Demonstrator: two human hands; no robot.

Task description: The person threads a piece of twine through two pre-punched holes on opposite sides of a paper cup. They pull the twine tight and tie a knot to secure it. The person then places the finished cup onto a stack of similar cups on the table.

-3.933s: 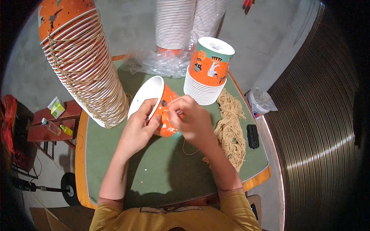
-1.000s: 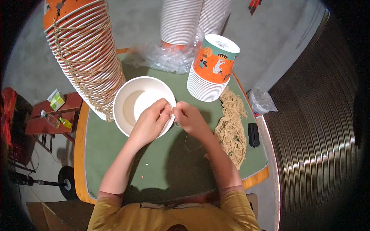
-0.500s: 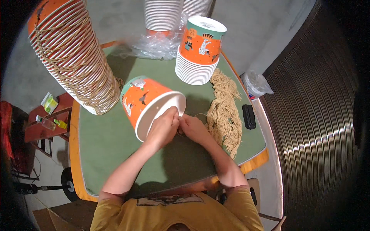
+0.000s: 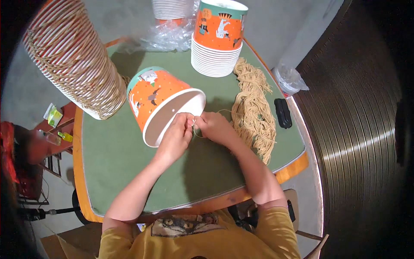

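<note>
An orange and green paper bucket lies tilted on its side on the table, its white open mouth facing me and a small hole showing in its inner wall. At the lower part of that mouth, my left hand is closed in a pinch on a thin beige cord. Close beside it, my right hand pinches the same cord. A loop of it hangs below the fingers; the fingertips partly hide the rest. To the right lies a thick bundle of beige cords.
A tall stack of buckets wound with cords leans at the left. Upside-down nested buckets stand at the back right, near crumpled clear plastic. A black case lies by the right edge of the green-topped table.
The view has shifted, so the table things sit higher in the picture. My hands have drawn slightly out from the bucket's mouth, and the cord between my fingertips now shows.
</note>
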